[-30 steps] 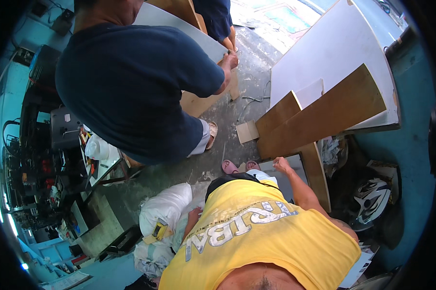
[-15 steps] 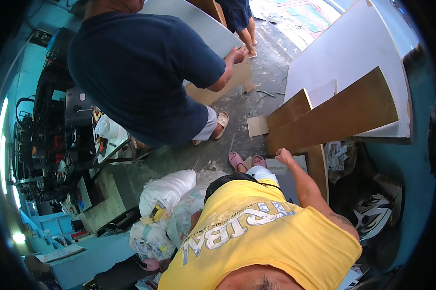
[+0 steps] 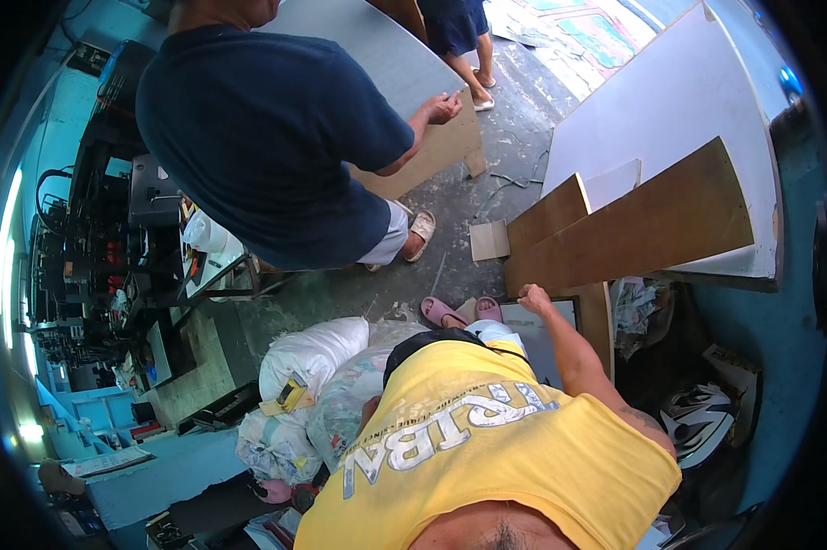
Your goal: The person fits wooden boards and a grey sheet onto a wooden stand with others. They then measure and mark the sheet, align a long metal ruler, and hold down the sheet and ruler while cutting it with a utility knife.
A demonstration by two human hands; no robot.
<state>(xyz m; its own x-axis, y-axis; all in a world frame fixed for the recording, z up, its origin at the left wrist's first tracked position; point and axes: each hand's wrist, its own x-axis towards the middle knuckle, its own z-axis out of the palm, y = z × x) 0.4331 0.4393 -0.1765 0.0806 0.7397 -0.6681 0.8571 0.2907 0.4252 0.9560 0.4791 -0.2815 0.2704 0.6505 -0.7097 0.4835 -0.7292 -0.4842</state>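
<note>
grey concrete floor, right hand gripping brown board, co-worker's hand on grey panel

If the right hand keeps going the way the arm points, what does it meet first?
The right hand is closed and already at the lower edge of the long brown board, seemingly touching it. Straight on, it meets that board first; the white panel lies behind. Depth is hard to judge in this fisheye view.

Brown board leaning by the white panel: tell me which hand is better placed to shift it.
Right. The right hand is closed on the lower end of the brown board; the left hand is hidden behind the yellow shirt.
</note>
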